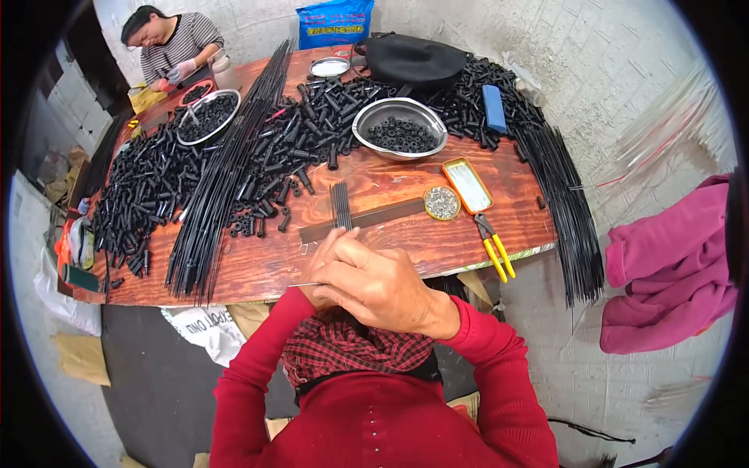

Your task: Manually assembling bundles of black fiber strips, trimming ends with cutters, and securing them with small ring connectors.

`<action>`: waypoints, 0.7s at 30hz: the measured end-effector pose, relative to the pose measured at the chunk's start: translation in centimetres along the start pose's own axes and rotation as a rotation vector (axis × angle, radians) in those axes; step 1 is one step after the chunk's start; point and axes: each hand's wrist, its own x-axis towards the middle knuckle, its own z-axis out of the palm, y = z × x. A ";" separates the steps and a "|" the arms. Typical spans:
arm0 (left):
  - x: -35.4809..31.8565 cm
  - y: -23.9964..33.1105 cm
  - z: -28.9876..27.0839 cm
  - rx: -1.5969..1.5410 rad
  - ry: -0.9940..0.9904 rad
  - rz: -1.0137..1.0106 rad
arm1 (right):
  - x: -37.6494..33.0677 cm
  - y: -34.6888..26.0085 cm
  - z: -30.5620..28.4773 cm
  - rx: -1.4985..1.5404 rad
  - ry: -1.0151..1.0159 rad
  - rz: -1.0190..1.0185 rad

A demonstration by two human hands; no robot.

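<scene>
— At the near edge of the counter [257, 273], what have you got?

— A thin metal pin [304, 285]. My right hand [382, 285] lies over my left hand [324, 261], both closed together just off the edge. The pin's tip pokes out leftward from under my grip; how the fingers pinch it, I cannot tell.

— And nearby?

— A small bunch of black rods [341, 204] stands across a dark flat strip [367, 218] just beyond my knuckles. A round tin of small silver bits [442, 203] and yellow-handled pliers [495, 249] lie to the right.

Head view, looking down, table [374, 257] near
</scene>
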 end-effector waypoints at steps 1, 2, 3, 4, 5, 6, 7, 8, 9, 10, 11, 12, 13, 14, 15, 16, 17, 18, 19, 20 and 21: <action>1.0 -0.2 -0.9 0.305 -0.051 0.125 | 0.3 0.2 0.0 0.005 -0.003 -0.001; 1.6 -0.2 -1.3 0.610 -0.103 0.249 | 0.5 0.3 0.0 0.012 -0.004 -0.003; 1.4 -0.1 -1.2 0.611 -0.100 0.245 | 0.6 0.5 0.1 0.019 -0.005 -0.004; 1.3 0.6 -0.7 0.363 -0.054 0.170 | 0.7 0.8 0.1 0.021 -0.006 -0.003; 1.1 1.0 -0.4 0.115 -0.008 0.095 | 0.8 1.1 0.2 0.036 0.001 -0.016; 1.1 0.6 -0.3 0.115 -0.008 0.093 | 0.8 1.3 0.2 0.050 0.008 -0.027; 0.9 0.5 -0.1 -0.024 0.006 0.090 | 0.8 1.4 0.2 0.058 0.004 -0.026; 0.7 0.5 0.0 -0.163 0.021 0.089 | 0.9 1.5 0.0 0.071 -0.035 -0.029; 0.5 0.6 -0.6 -0.163 0.027 0.082 | 1.0 1.5 -0.1 0.084 -0.073 -0.032; 1.0 2.2 -1.3 0.348 -0.089 0.103 | 1.0 1.8 -0.3 0.086 -0.076 -0.023; 1.3 3.1 -1.8 0.863 -0.200 0.120 | 1.1 1.9 -0.5 0.089 -0.083 -0.033; 1.2 3.0 -1.7 0.863 -0.198 0.113 | 1.2 2.1 -0.6 0.091 -0.089 -0.042; 0.9 2.8 -1.5 0.904 -0.164 0.119 | 1.3 2.3 -0.5 0.092 -0.093 -0.036; 0.8 2.6 -1.4 0.946 -0.131 0.125 | 1.4 2.4 -0.5 0.097 -0.120 -0.031; 0.9 2.4 -1.5 0.938 -0.132 0.122 | 1.5 2.6 -0.4 0.103 -0.147 -0.025; 1.2 2.8 -1.7 0.904 -0.151 0.129 | 1.6 2.6 -0.6 0.106 -0.147 -0.019; 1.3 3.1 -1.7 0.868 -0.168 0.136 | 1.8 2.7 -0.7 0.099 -0.184 -0.011; 1.4 3.0 -1.8 0.864 -0.173 0.132 | 1.8 2.8 -0.8 0.092 -0.222 -0.004; 1.3 3.0 -2.0 0.842 -0.185 0.122 | 1.9 2.9 -0.8 0.095 -0.224 0.000; 1.4 3.1 -2.0 0.820 -0.196 0.112 | 1.9 3.1 -0.7 0.120 -0.239 0.002; 1.4 3.3 -1.8 0.816 -0.198 0.108 | 1.9 3.2 -0.7 0.146 -0.254 0.005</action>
